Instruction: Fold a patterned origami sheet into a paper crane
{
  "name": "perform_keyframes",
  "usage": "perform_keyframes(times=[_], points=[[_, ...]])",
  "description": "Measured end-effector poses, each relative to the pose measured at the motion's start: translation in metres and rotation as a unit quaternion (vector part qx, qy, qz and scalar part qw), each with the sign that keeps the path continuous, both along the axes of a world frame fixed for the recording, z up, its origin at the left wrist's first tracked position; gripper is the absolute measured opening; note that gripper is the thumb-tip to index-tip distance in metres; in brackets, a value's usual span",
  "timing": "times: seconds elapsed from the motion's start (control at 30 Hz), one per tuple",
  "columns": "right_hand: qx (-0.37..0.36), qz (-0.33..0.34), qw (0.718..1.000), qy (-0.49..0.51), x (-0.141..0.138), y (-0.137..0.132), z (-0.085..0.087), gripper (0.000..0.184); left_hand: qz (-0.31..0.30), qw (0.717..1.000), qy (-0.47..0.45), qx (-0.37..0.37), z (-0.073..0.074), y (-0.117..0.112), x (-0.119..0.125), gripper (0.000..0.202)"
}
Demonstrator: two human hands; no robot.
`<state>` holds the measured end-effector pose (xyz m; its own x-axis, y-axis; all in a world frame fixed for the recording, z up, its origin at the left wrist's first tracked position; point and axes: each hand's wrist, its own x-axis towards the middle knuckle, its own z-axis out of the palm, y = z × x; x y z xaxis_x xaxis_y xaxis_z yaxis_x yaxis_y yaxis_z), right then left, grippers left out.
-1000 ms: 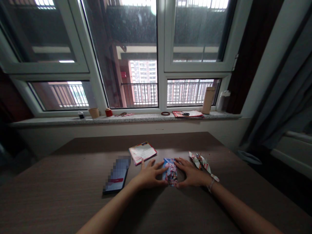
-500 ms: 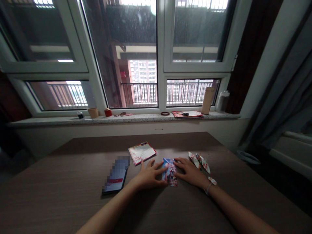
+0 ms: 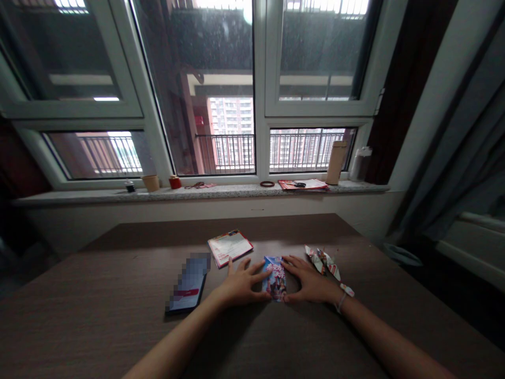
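Note:
A small piece of printed paper [image 3: 275, 279], blue and pink with a blossom picture, lies flat on the brown table [image 3: 252, 342]. My left hand [image 3: 242, 284] rests along its left edge, fingers spread and fingertips touching it. From the right, my right hand [image 3: 310, 279] touches the opposite edge, with the thumb at the lower corner and the fingers near the top. A bracelet [image 3: 345, 295] is on my right wrist. Just beyond that hand sits a folded paper shape [image 3: 322, 261] in white, red and green.
A phone [image 3: 188, 287], its screen partly blurred, lies left of my left hand. Behind it is a stack of printed sheets [image 3: 230, 246]. The windowsill [image 3: 232, 192] holds a paper cup [image 3: 150, 182], a red jar [image 3: 174, 182], scissors on papers [image 3: 303, 185] and a tall bottle [image 3: 336, 163].
My right thumb has moved down to the paper's lower right corner, and that hand has opened wider. The left hand and the paper stay in place.

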<state>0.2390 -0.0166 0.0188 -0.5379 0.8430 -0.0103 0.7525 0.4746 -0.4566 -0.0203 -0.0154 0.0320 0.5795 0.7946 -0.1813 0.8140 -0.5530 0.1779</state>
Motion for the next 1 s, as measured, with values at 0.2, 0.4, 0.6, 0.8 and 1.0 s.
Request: perform_keyframes(times=[0.2,0.4,0.6,0.8,1.0], points=[[0.017,-0.004,0.999,0.043,0.002,0.001,-0.009,0.101,0.0,1.0,-0.007,-0.008,-0.001,-0.001,0.0,0.074],[0.043,-0.02,0.994,0.096,0.002,0.004,-0.015,0.075,0.0,1.0,-0.002,-0.007,0.002,-0.002,0.001,0.074],[0.078,-0.032,0.978,0.19,0.002,0.01,-0.022,0.033,0.003,1.0,0.0,-0.01,0.004,-0.003,0.001,0.074],[0.083,-0.027,0.98,0.18,-0.001,0.01,-0.021,0.024,0.004,1.0,-0.002,-0.008,0.002,-0.001,0.001,0.074],[0.104,-0.039,0.984,0.138,-0.005,0.005,-0.018,0.035,0.007,1.0,-0.007,-0.009,0.001,-0.001,0.001,0.075]])
